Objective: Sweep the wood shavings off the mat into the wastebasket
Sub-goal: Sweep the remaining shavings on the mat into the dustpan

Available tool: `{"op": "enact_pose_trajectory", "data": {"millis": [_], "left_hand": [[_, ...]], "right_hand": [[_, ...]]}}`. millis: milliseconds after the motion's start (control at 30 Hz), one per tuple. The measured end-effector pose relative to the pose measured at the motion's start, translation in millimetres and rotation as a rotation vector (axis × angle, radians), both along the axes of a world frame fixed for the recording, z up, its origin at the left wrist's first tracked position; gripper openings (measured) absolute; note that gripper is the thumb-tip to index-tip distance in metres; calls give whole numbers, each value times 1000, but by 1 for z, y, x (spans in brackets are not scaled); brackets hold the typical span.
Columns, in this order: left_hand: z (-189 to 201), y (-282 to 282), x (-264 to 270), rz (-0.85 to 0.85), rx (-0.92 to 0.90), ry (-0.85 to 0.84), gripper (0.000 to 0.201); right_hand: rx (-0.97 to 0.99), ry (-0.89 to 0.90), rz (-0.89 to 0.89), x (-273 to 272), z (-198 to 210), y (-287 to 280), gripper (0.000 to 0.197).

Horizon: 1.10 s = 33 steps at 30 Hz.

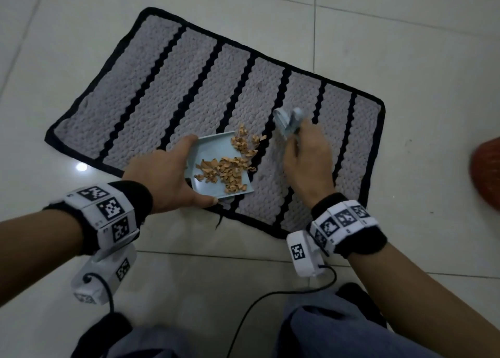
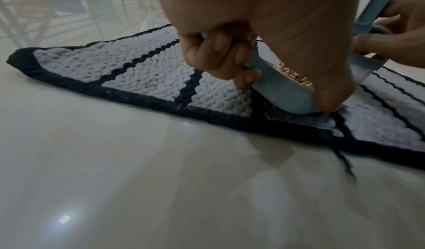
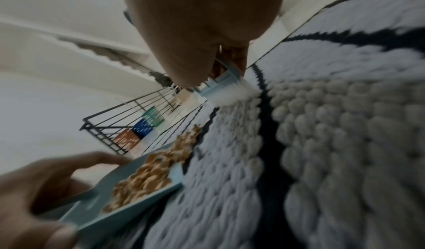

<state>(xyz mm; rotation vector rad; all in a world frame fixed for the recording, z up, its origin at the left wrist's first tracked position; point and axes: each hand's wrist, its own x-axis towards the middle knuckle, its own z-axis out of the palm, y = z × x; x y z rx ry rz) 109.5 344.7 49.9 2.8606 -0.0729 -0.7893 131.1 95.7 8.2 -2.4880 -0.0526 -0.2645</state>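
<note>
Knees in grey trousers (image 1: pixel 338 330) sit closest to the head camera, so the person is crouched at the near edge of the mat (image 1: pixel 173 81). Left hand (image 1: pixel 165 179) grips the rear wall of a pale-blue dustpan (image 1: pixel 216 152), fingers curled under the back, thumb along the near side. The pan lies low with its open lip on the pile, facing right, so swept material runs straight in. Right hand (image 1: pixel 308 162) is closed round the handle of a matching blue brush (image 1: pixel 286 120), held just right of the lip, bristles down on the mat (head view is motion-blurred there).

Wood shavings (image 1: pixel 230 173): most are already heaped in the pan, with a smaller loose cluster at and just beyond the lip. They are tan, thin, curled flakes; likely light, and I'd expect them to snag in the weave.

Mat is chunky knotted loops, grey-white with black zigzag stripes and a black border, and a loose thread trails off the near edge. Pan looks like smooth rigid plastic. Floor (image 1: pixel 81 290) is glossy pale tile. An orange-red mesh object (image 1: pixel 487 173) at the right edge is probably the wastebasket, well apart from the pan; only a sliver shows.
</note>
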Motion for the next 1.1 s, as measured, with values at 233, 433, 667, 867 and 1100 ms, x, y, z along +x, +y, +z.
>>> {"op": "enact_pose_trajectory", "data": {"millis": [233, 433, 667, 867, 1100], "left_hand": [[-3, 1, 0, 2, 1, -3, 119], [-4, 0, 1, 11, -1, 11, 121], [-2, 1, 0, 15, -12, 20, 120], [-1, 1, 2, 19, -8, 30, 121], [-3, 3, 0, 27, -29, 27, 119]], "right_hand": [[-19, 21, 203, -33, 1, 48, 19], [-7, -34, 337, -57, 4, 60, 22], [56, -177, 201, -15, 16, 39, 31], [-81, -62, 331, 26, 1, 26, 21], [-37, -64, 281, -36, -4, 34, 19]]}}
